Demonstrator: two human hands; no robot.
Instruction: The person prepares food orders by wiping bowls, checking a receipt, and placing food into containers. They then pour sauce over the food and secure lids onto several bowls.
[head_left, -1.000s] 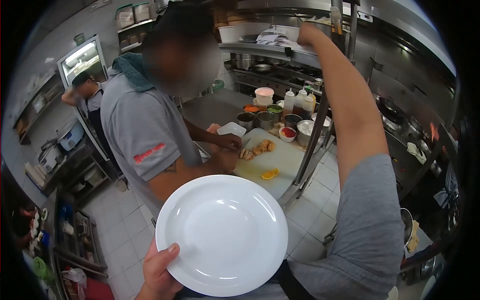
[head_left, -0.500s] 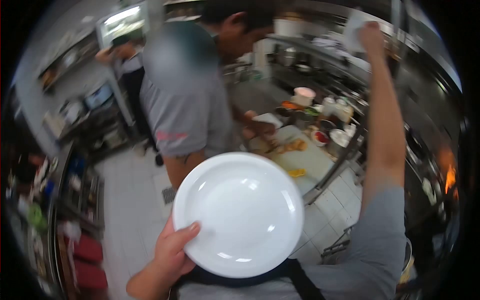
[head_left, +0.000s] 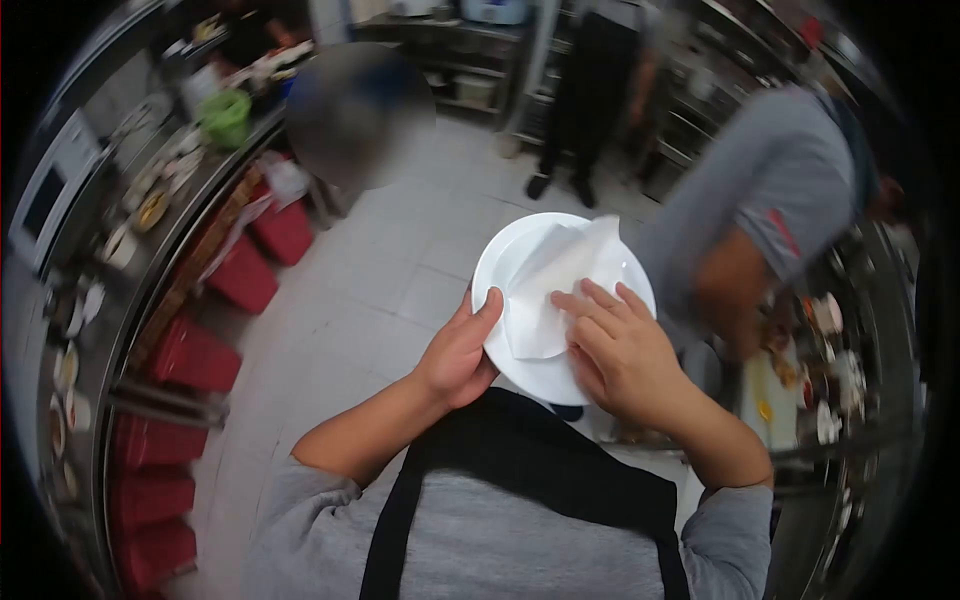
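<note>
plate: a white round plate (head_left: 505, 255) is held tilted above the floor (head_left: 400, 260), not rested on any surface.
left hand: the left hand (head_left: 460, 350) is closed on the plate's rim at 9 o'clock, with the thumb laid over the top face and the fingers hidden beneath.
paper napkin: a white paper napkin (head_left: 555, 285) is spread across the plate's middle, its long axis running from 7 to 1 o'clock.
right hand: the right hand (head_left: 620, 350) is laid at the plate's 4 o'clock, with the fingers (head_left: 590, 305) spread and pressed flat on the napkin; nothing is pinched.
key relation: the napkin lies toward 11 o'clock from the right hand, the nearer one; the left thumb is seen just beside its edge.
around: a co-worker's sleeve (head_left: 770, 190) is seen at 2 o'clock, red crates (head_left: 195, 355) at 9 o'clock.
</note>
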